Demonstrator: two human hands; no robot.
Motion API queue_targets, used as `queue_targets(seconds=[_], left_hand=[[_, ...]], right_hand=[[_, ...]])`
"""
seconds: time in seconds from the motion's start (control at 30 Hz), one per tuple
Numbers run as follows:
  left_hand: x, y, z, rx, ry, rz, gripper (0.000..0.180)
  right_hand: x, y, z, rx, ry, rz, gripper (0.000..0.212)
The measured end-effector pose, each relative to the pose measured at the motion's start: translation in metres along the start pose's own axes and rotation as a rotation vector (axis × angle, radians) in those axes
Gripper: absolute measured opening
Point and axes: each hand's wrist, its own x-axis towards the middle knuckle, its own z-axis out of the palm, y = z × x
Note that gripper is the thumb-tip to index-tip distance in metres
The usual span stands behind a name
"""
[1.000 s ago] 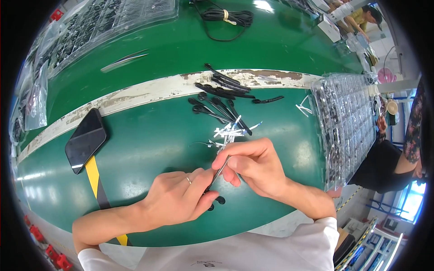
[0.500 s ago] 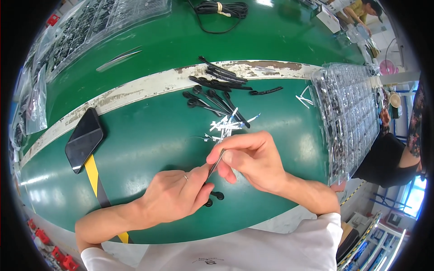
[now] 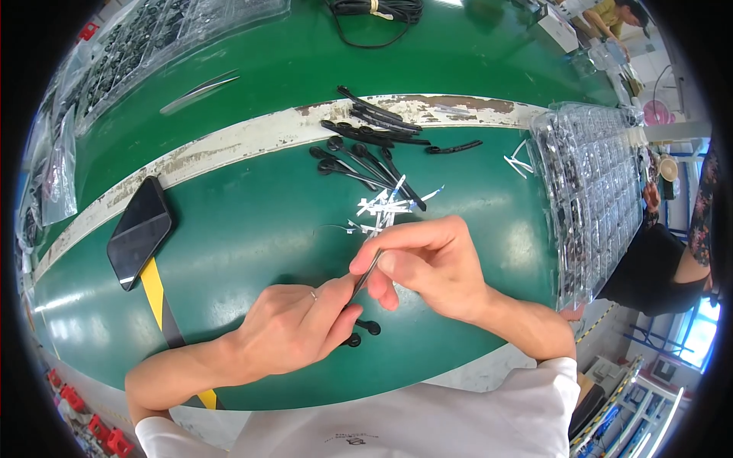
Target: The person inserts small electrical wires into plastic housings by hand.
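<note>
My right hand (image 3: 427, 267) pinches a slim, grey, metal-looking tool (image 3: 369, 272) between thumb and forefinger. Its lower end runs down to my left hand (image 3: 294, 324), which is closed with the fingers pressed together; what they grip is hidden. From beneath the left hand stick out black round-ended strips (image 3: 369, 327), held or lying there, I cannot tell which. Just beyond my hands is a small heap of white paper-like strips (image 3: 382, 208). Behind it lie several black strips with round ends (image 3: 366, 164), with more black strips (image 3: 378, 118) across the white band.
A dark phone (image 3: 143, 233) lies at left near yellow-black tape (image 3: 155, 294). Tweezers (image 3: 200, 90) rest on the far green bench. Clear compartment trays (image 3: 588, 198) stand at right, more trays (image 3: 164, 46) at far left. A coiled black cable (image 3: 378, 9) is at the back. Other people are at right.
Both hands keep nearly the same pose around the slim tool. The bench and the things on it have shifted slightly in the picture.
</note>
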Motion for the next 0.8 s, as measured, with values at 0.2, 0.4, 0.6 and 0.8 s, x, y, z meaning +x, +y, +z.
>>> queue_targets(seconds=[0.2, 0.4, 0.6, 0.8], left_hand=[[-0.0011, -0.0013, 0.0014, -0.012, -0.006, 0.008, 0.025], [-0.0055, -0.0041, 0.003, -0.039, -0.017, -0.007, 0.027], [-0.0069, -0.0047, -0.0025, -0.12, -0.121, -0.075, 0.035], [-0.0055, -0.0047, -0.0039, -0.143, -0.118, -0.085, 0.032]], right_hand=[[0.0002, -0.0016, -0.0049, 0.03, -0.019, 0.054, 0.019], [0.0008, -0.0054, -0.0051, 0.064, -0.061, 0.082, 0.02], [-0.0008, -0.0028, -0.0045, 0.073, -0.058, 0.056, 0.021], [0.0002, -0.0048, -0.0055, 0.043, -0.074, 0.074, 0.021]])
